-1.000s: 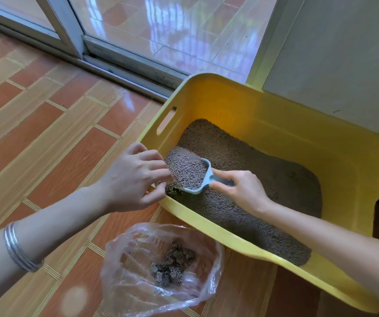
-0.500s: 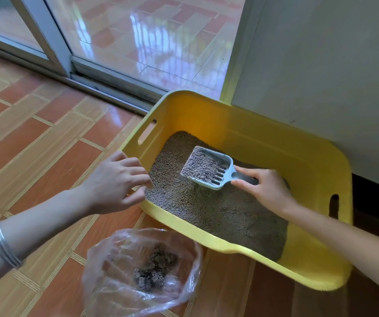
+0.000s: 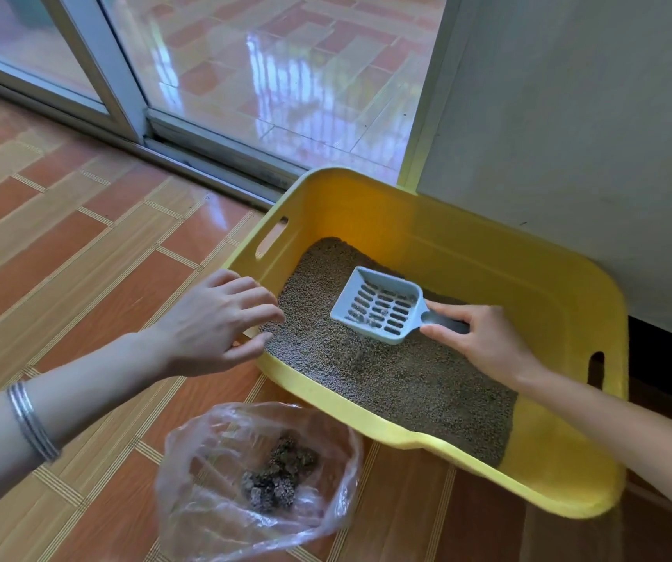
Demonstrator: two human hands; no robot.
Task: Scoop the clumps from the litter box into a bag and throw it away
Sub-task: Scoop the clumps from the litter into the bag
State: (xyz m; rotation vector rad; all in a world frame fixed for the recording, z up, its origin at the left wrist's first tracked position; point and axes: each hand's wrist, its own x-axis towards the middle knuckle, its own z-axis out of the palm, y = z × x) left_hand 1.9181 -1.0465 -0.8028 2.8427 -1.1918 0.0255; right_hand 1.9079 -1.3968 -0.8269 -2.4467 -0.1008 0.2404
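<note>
A yellow litter box [image 3: 468,245] stands on the tiled floor against the wall, with grey-brown litter [image 3: 407,379] in it. My right hand [image 3: 484,342] grips the handle of a pale blue slotted scoop [image 3: 379,304], held just above the litter; its pan is almost bare, with a few grains in the slots. My left hand [image 3: 212,322] hovers with loosely spread fingers at the box's near left corner and holds nothing. A clear plastic bag [image 3: 253,476] lies open on the floor in front of the box, with dark clumps [image 3: 281,474] inside.
A glass sliding door with a metal track [image 3: 204,152] runs along the back. A grey wall [image 3: 569,135] stands behind the box. Orange floor tiles [image 3: 62,237] spread to the left. A silver bangle [image 3: 32,419] circles my left wrist.
The litter heaped in the scoop has sifted out through the slots, leaving the pan nearly bare. The scoop has moved right, away from the box's left corner. My left hand has opened a little.
</note>
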